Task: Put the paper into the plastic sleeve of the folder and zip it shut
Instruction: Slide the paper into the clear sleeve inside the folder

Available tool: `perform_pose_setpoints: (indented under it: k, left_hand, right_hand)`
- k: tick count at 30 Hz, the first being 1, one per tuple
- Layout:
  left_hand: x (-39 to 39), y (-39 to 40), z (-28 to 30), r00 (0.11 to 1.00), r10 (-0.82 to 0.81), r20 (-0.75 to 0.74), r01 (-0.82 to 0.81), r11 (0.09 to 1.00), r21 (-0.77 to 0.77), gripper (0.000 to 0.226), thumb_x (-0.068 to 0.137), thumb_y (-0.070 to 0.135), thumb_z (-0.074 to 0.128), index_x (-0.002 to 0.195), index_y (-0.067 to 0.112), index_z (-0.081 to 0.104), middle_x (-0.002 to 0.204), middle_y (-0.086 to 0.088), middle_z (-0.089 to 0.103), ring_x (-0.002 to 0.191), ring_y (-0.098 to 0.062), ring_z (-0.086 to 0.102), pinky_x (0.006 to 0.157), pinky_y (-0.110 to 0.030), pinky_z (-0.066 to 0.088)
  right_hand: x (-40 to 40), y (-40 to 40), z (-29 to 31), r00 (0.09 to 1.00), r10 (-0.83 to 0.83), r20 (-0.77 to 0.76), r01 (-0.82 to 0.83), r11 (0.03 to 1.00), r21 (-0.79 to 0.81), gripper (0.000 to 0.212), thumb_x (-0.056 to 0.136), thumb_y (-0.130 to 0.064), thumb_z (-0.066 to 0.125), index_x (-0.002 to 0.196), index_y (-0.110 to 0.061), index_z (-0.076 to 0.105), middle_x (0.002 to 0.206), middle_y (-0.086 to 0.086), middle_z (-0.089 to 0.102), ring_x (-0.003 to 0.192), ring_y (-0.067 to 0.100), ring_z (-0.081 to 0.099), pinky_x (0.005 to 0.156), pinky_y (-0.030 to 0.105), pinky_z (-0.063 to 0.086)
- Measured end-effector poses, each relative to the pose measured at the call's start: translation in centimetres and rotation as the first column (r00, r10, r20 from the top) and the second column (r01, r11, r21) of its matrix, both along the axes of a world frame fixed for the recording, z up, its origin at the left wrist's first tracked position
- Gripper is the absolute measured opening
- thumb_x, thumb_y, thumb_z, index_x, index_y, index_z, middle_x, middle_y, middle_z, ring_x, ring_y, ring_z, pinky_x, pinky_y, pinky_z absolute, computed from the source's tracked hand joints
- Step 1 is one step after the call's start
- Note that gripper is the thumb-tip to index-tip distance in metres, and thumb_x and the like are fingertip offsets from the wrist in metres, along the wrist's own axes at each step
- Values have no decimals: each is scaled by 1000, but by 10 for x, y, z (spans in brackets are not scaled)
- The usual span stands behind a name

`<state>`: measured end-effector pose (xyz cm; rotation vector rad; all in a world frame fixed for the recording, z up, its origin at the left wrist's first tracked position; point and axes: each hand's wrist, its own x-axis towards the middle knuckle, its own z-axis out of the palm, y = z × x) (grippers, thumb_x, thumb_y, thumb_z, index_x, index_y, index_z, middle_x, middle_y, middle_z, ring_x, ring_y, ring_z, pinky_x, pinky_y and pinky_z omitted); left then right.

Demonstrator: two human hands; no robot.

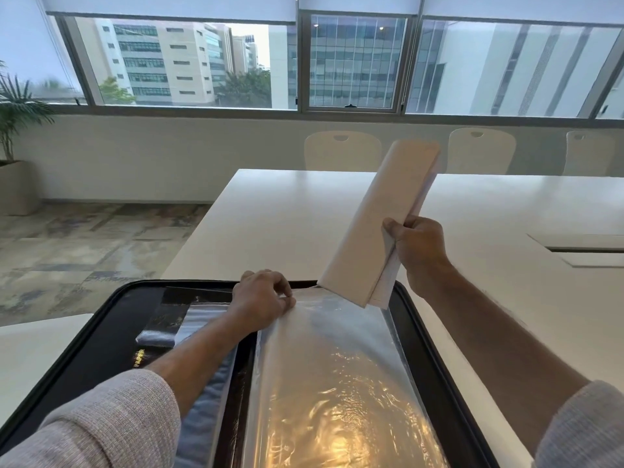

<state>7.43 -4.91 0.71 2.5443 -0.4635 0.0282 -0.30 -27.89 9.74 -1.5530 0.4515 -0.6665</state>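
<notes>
Paper (381, 217), bent over into a loose fold, is gripped by the curled fingers and thumb of the right hand (417, 244), raised at a tilt above the far end of the plastic sleeve (331, 359). The left hand (263, 298) pinches the sleeve's top edge between thumb and fingertips. The sleeve lies in an open black folder (101, 332) on a white table (287, 224); gold lettering on the folder reads "PAPER". Bare tabletop stretches beyond the folder. Behind it stand white chairs (342, 150), wide windows (354, 62) and a potted plant (13, 106).
</notes>
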Motion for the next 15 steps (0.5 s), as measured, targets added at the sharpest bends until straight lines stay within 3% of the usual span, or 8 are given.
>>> perform_pose_setpoints:
  k: [3,7,15]
  left_hand:
    - [0,-1,6,999,-3,-32,2,999,-44,20,78,31,78,66,36,63,82,15,68,97,-14,59,88,-33,48]
    - [4,-1,15,996,-24,-81,17,997,-80,6,81,18,75,79,24,75,82,9,73,88,-14,66,88,-37,54]
    - [6,5,20,986,-64,-151,52,995,-82,5,83,17,77,82,21,74,82,7,73,82,-9,65,68,-20,47]
  right_hand:
    - [6,-3,-3,998,-28,52,26,999,38,18,89,-11,66,73,-17,67,79,-6,68,72,11,63,69,25,53]
    - [18,-3,-7,992,-67,108,54,992,118,11,88,-11,67,77,-15,69,81,-3,70,74,13,64,66,21,51]
    - [50,11,-4,978,-112,176,64,965,256,25,87,-9,68,63,-16,64,69,-7,65,61,7,59,50,12,48]
